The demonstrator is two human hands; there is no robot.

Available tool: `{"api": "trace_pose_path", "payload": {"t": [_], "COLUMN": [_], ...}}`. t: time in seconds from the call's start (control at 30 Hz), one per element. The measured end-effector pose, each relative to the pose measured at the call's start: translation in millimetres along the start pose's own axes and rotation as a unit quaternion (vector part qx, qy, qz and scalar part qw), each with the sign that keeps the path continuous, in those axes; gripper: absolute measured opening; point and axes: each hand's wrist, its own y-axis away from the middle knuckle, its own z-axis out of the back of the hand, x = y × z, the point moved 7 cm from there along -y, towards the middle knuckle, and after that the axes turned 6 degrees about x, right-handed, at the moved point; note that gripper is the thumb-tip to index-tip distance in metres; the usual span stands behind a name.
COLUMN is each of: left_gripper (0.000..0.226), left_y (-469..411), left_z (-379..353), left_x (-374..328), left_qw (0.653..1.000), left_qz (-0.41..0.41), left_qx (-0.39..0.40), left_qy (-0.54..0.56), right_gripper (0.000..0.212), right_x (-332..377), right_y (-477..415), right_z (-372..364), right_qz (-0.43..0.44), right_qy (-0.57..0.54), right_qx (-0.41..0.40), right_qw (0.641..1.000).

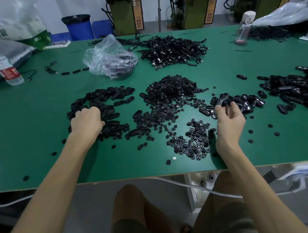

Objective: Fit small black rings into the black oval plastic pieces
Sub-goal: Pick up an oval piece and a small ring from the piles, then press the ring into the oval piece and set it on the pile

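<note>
A heap of small black rings (171, 92) covers the middle of the green table (32, 109), with a smaller patch of rings (192, 141) nearer me. On the left lies a pile of black oval pieces (101, 101). My left hand (86, 121) rests on that pile with its fingers curled down into the ovals; what it holds is hidden. My right hand (229, 117) is raised a little above the table and grips a black oval piece (223, 99) in its fingertips, over a small group of glossy ovals (242, 102).
More black ovals (295, 88) are heaped at the right edge. Behind are a tangle of black cables (172, 50), a crumpled clear bag (110, 57), a water bottle (7, 70) at left and a clear bottle (243, 29) at right. The table's front edge (153, 176) is close to my knees.
</note>
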Motion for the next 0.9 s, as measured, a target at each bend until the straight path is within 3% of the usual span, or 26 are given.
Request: {"api": "trace_pose_path", "payload": {"t": [0.17, 0.27, 0.37, 0.47, 0.57, 0.77, 0.9], "left_gripper": [0.024, 0.047, 0.045, 0.023, 0.004, 0.041, 0.023], "left_y": [-0.9, 2.4, 1.4, -1.3, -4.9, -3.1, 1.2], "left_z": [-5.9, -8.8, -9.1, -11.7, -13.9, -13.7, -9.4], "left_x": [-0.5, -7.7, -6.5, -2.2, 1.7, -2.0, -7.6], "left_qw": [0.997, 0.995, 0.994, 0.996, 0.995, 0.995, 0.99], "left_qz": [-0.018, -0.047, -0.051, -0.042, -0.036, 0.0, -0.017], "left_qx": [-0.042, -0.053, -0.064, -0.052, -0.057, -0.09, -0.129], "left_qy": [0.06, 0.069, 0.068, 0.06, 0.07, 0.05, 0.058], "right_gripper": [0.072, 0.068, 0.055, 0.04, 0.036, 0.047, 0.042], "right_x": [4.0, 10.9, 15.4, 15.6, 11.2, 2.1, 0.6], "right_y": [2.7, 4.2, 8.2, 14.1, 21.7, 25.3, 22.5], "right_z": [-0.6, -2.9, -11.6, -29.6, -49.8, -61.1, -60.1], "right_qz": [0.01, 0.032, 0.06, 0.098, 0.131, 0.131, 0.131], "right_qy": [-0.004, 0.023, 0.079, 0.201, 0.319, 0.422, 0.431], "right_qx": [0.004, 0.022, 0.069, 0.158, 0.248, 0.324, 0.307], "right_qw": [1.0, 0.999, 0.993, 0.962, 0.905, 0.837, 0.839]}}
